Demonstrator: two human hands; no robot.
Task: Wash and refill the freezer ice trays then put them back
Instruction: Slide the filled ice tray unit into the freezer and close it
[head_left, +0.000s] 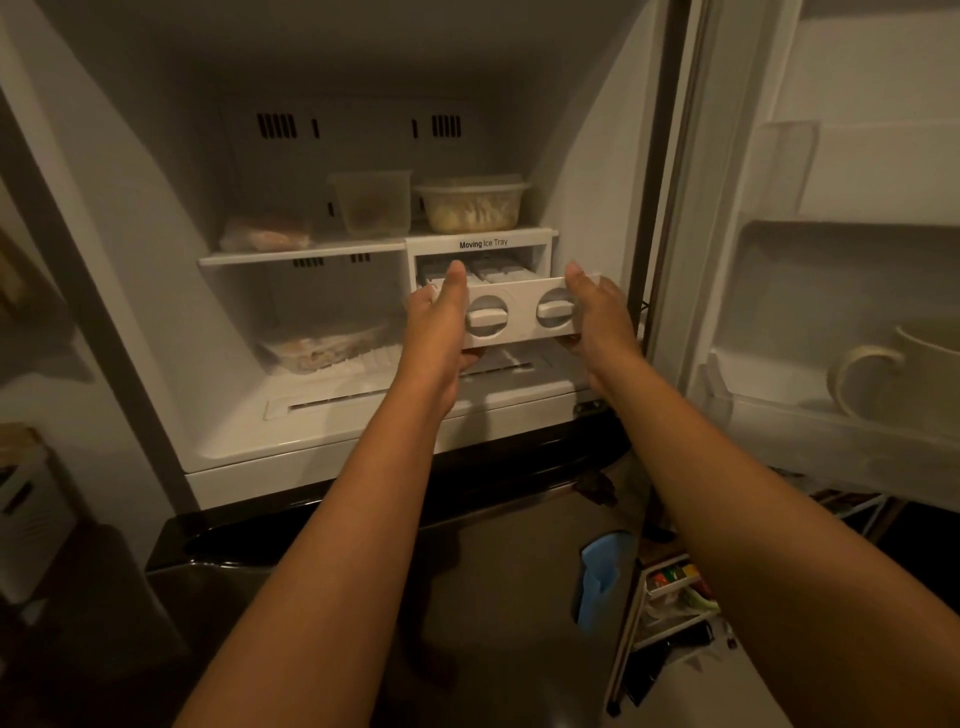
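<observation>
The ice tray unit (514, 312), a white cassette with two twist knobs on its front, sits partway out of its slot under the "Moving Ice Tray" housing (480, 244) at the right of the freezer shelf (301, 254). Behind its front panel the tray cells show, pale and hard to read; whether they hold ice, water or nothing I can't tell.

The left hand (439, 322) is clamped on the unit's left end, thumb over the top edge and fingers curled beneath. The right hand (597, 312) grips the right end the same way. Both arms reach in straight from below.

From this alone it could be the trays coming out for washing or going back in refilled; I can't say which. Either way the next move wants the unit kept level and square to its rails, both hands moving together so it doesn't jam or tip its contents.

Around it: two lidded plastic containers (470, 205) on the shelf above, a wrapped packet to their left, a frosted bag (324, 348) on the freezer floor. The door (831, 260) stands open at right, a mug (904, 369) in its bin.
</observation>
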